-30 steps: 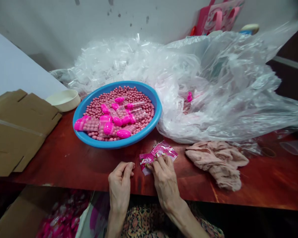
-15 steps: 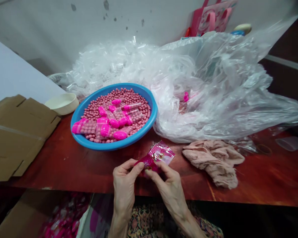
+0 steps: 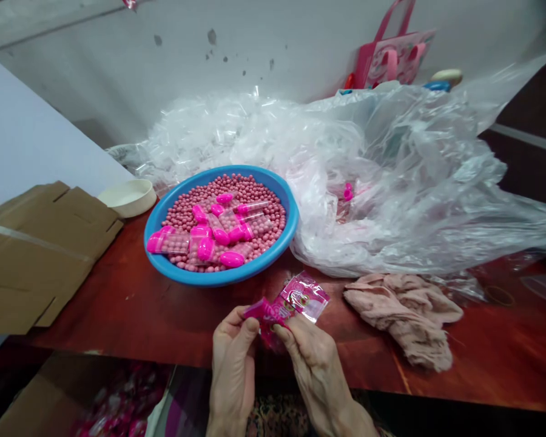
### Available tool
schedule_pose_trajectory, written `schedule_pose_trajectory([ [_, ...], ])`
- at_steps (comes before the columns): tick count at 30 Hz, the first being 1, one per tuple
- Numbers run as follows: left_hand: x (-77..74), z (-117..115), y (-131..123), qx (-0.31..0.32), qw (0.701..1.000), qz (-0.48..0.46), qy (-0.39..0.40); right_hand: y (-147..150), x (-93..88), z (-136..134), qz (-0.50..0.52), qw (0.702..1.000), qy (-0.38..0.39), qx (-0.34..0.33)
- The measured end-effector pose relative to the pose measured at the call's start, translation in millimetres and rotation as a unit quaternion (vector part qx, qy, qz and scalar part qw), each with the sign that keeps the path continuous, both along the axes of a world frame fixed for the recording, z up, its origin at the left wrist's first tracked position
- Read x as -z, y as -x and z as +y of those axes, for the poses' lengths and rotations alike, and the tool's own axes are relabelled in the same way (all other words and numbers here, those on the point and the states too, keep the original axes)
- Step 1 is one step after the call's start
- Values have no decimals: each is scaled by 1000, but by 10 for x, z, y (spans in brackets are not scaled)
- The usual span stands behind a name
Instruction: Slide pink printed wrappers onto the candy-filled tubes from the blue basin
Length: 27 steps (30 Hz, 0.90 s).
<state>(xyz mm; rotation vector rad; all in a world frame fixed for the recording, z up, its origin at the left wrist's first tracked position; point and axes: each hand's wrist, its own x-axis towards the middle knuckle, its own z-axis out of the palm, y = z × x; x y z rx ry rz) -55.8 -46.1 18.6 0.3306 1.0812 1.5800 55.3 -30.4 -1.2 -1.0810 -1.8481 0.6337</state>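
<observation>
At the left, a flattened brown cardboard piece (image 3: 50, 258) lay along the red-brown table (image 3: 159, 321), a pale strip running across it. A shallow white dish (image 3: 128, 206) sat just beyond. At the near right rested a crumpled, dusty-pink cloth (image 3: 404, 315). At the far right, a pink handled bag (image 3: 391, 64) stood before the stained pale wall (image 3: 182, 57).

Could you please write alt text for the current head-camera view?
Left hand and right hand pinch a pink packet at a red table, a second packet just beyond. Behind sits a blue basin of pink beads and pink-capped tubes, beside crumpled clear plastic; a cloth lies to the right.
</observation>
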Motion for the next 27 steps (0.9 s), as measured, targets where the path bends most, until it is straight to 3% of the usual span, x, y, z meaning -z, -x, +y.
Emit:
schedule_pose_trajectory([
  [4,-36,-20,34,17,999,-45,14,0,-146,98,-44,998,-12,-39],
  [8,-62,2,122,-32,994,-89,51,-79,-620,407,-62,989,-12,-137],
  [9,-72,8,147,-46,992,-104,54,-82,-757,547,-60,989,-28,-130],
  [12,-122,12,194,-93,984,-142,55,26,-1039,1101,-129,979,-158,10],
  [14,-166,5,202,-109,981,-152,53,180,-1055,1501,-258,950,-178,5],
  [17,-213,-11,215,-126,979,-151,55,412,-891,1948,-304,938,-163,-35],
  [19,-216,-24,241,-144,976,-149,60,498,-786,2074,-309,936,-158,-59],
  [23,-196,-46,296,-174,971,-154,60,449,-845,1869,-285,943,-164,-57],
  [26,-219,-42,287,-187,966,-167,71,232,-1006,1352,-222,963,-155,-21],
  [27,-233,-35,273,-191,964,-171,76,134,-1029,1131,-152,982,-115,-15],
])
